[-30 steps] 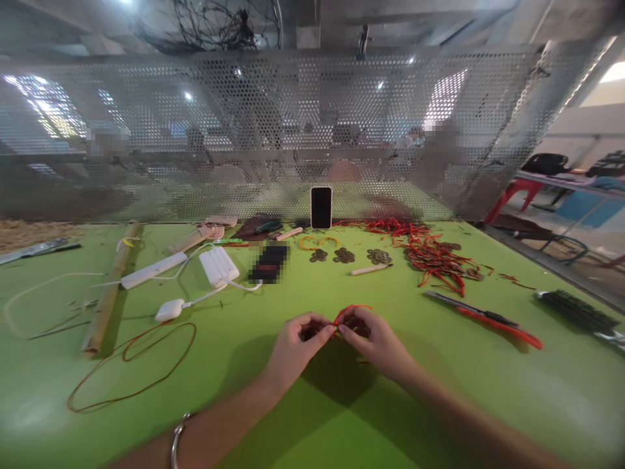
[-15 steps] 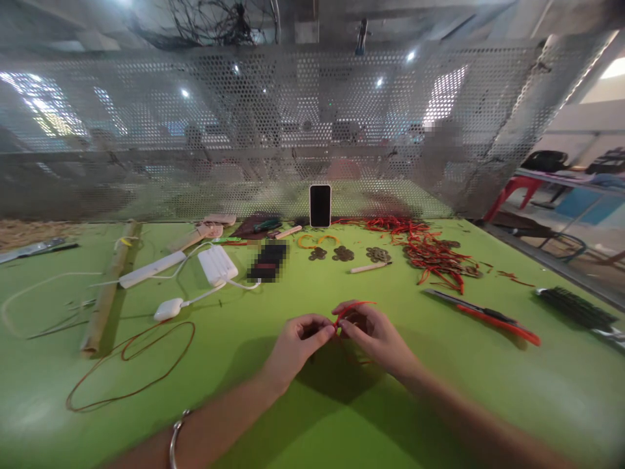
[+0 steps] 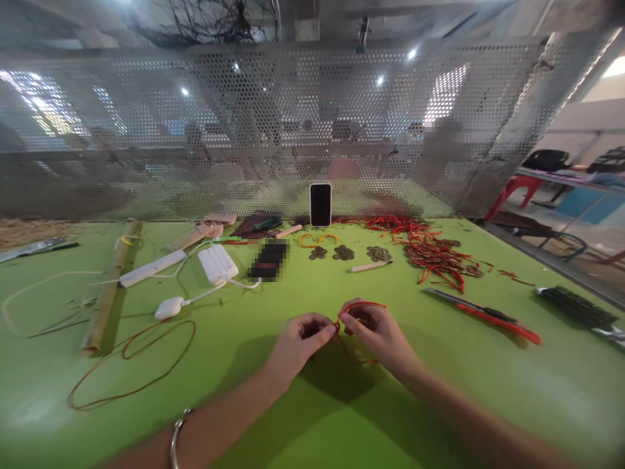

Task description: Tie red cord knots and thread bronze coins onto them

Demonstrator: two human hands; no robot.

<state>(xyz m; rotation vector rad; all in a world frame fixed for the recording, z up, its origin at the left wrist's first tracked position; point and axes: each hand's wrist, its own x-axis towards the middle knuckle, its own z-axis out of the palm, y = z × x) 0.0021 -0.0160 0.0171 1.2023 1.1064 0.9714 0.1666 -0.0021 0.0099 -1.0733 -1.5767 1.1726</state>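
A person's two bare hands met over a green bench (image 3: 273, 443), working a thin red cord (image 3: 364, 303). The left hand (image 3: 305, 335) had its grip clamped on the cord, thumb and forefinger pressed together. The right hand's (image 3: 375, 329) grip was closed on the same cord just beside, the other fingers curled.

The cord lay between the two grips. Its long axis ran mostly sideways: the upper strand rose from the left fingertips, arched over the right hand's fingers and pointed its free end to the right, nearly level. A lower strand dropped beneath the grips, then turned right as well.

Beyond the grips were a wooden-handled tool (image 3: 368, 268), three small groups of coins (image 3: 344, 252) in a row and an upright phone (image 3: 321, 205). Farther right lay a heap of coins tied with red cords (image 3: 437, 257), and nearer, a utility knife (image 3: 481, 312), slanting. To the left of the grips lay a loose brown cord (image 3: 90, 407) and a white charging case (image 3: 169, 308).
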